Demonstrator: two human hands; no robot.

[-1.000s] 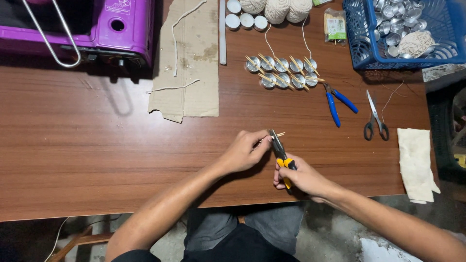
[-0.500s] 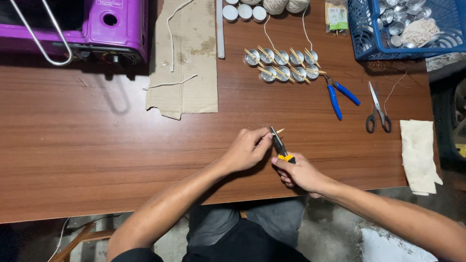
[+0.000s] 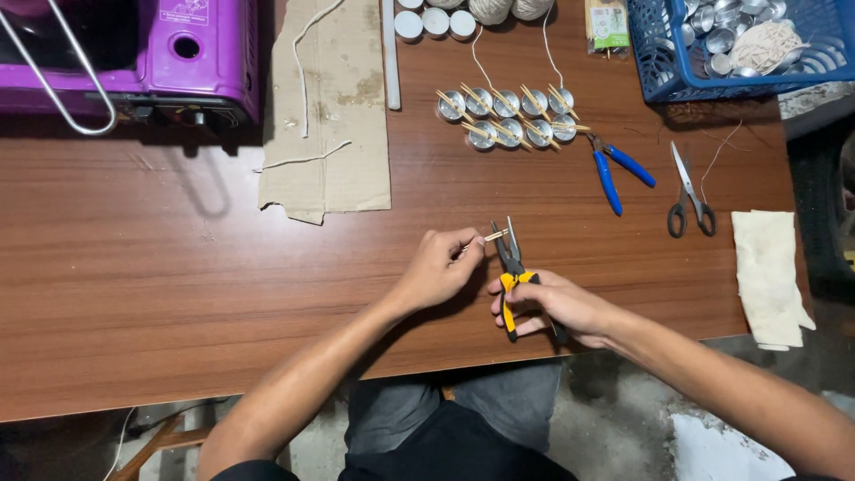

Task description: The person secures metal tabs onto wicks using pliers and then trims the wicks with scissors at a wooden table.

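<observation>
near the front edge of the counter (image 3: 178, 294), the right hand (image 3: 557, 307) is wrapping closed around the yellow-and-black handles of a pair of needle-nose pliers (image 3: 512, 272), whose slim metal tips are pointing away toward the back edge and standing slightly parted. just to the left of it, the left hand (image 3: 436, 267) is pinching a small wooden stick (image 3: 494, 235) between thumb and fingertips, with the stick's free end poking out to the right, lying right beside the plier tips; whether it is touching them i cannot tell. the two hands are sitting close together, apart by a small gap.

farther back, a blue-handled pair of pliers (image 3: 616, 169) and a pair of scissors (image 3: 689, 194) are lying side by side toward the right, and a pale folded cloth (image 3: 766, 276) is resting at the right edge. a torn piece of cardboard (image 3: 334, 134) with lengths of string on it is lying left of centre. beyond the blue pliers, a cluster of small metal cups (image 3: 508, 114) with sticks laid across them is sitting in two rows. at the back left corner a purple stove (image 3: 134, 53) is standing, and at the back right corner a blue basket (image 3: 659, 53) is holding more metal cups.
</observation>
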